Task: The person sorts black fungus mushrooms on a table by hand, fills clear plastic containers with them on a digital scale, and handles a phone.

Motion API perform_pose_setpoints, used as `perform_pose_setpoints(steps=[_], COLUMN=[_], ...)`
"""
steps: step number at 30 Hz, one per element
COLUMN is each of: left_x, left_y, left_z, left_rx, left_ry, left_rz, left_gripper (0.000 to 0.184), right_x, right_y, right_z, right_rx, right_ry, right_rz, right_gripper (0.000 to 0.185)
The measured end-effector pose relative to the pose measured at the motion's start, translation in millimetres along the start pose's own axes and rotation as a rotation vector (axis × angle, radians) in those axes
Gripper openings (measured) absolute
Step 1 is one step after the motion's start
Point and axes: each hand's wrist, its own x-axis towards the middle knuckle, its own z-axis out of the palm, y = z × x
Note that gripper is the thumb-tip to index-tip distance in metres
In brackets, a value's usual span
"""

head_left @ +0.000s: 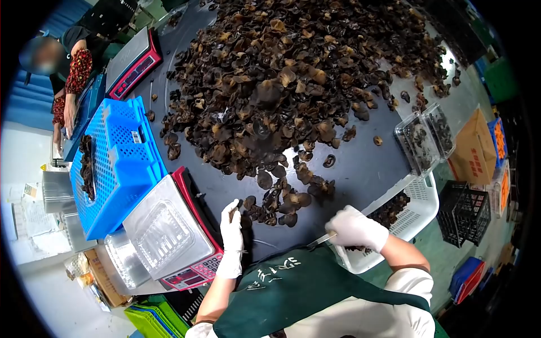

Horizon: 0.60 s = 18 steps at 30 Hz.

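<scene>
My left hand [231, 230], in a white glove, is at the near edge of the dark table. Its fingers stretch forward, open, beside a small cluster of black wood ear mushrooms [290, 201]; whether it touches them I cannot tell. My right hand [356, 227], also gloved, is closed around a thin blade-like tool [322, 239] whose pale end points left, toward my apron. Most of the tool is hidden in the fist. Beyond both hands spreads a large heap of wood ear mushrooms [265, 93].
Left of me are a scale [169, 228] bearing a clear plastic tray, a blue crate [107, 163] and another scale [132, 62]. On the right stand a white basket [422, 208] containing mushrooms, clear boxes [418, 143] and a carton [473, 149]. A person [70, 73] works at far left.
</scene>
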Motion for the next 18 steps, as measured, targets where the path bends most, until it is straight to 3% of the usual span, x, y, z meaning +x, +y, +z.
perform_pose_setpoints(steps=[1,3,5,6,9,16,18], left_x=[0.5,2.5,4.9,3.3,3.9,0.3,1.6], left_y=[-1.6,-10.3,-14.8,-16.8,-21.9,-11.4,-18.0], left_z=[-1.0,-2.5,-3.8,-5.3,-11.6,-5.1,-5.1], left_rx=[-0.01,-0.02,-0.207,-0.164,-0.202,-0.115,-0.107], left_ry=[-0.002,0.005,0.004,0.025,0.033,0.028,0.009], left_rz=[-0.03,-0.056,-0.114,-0.078,-0.124,-0.078,-0.08], left_gripper=[0.031,0.03,0.03,0.029,0.028,0.03,0.032], right_x=[8.3,37.9,54.6,61.0,79.4,49.1,32.6], right_y=[-0.3,-6.3,-23.1,-28.5,-28.1,-16.4,-5.0], right_z=[7.1,15.9,8.0,10.4,28.3,10.9,3.8], right_rx=[-0.05,-0.04,-0.134,-0.179,-0.055,0.327,0.372], right_ry=[0.311,0.646,0.795,0.699,0.607,0.748,0.579], right_rz=[-0.102,-0.189,-0.267,-0.231,-0.241,-0.268,-0.244], right_gripper=[0.014,0.018,0.029,0.039,0.036,0.027,0.027])
